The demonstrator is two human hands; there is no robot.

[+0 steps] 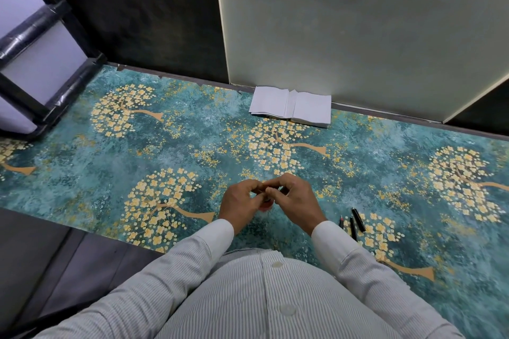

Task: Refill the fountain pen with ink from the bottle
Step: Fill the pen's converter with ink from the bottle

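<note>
**Hands and pen parts on the patterned table**

Left hand [242, 201] and right hand [292, 198]: met above the middle of the table [82, 151], nearer its front edge, fingers curled inward and pinching a small dark object [268, 190] between them (too hidden by the fingers to identify). Below the fingers, a small rounded reddish item [266, 205] shows partly; whether it is the ink bottle cannot be told.

Pen parts [354, 224]: three slim dark pieces lying side by side on the table, close to one another, to the right of the right wrist, near the front edge.

Paper stack [290, 106]: white sheets, at the table's back edge, against the pale panel [358, 22].

Sleeves [192, 256]: white, finely striped.

Dark frame [41, 25]: at the table's back-left corner.
</note>
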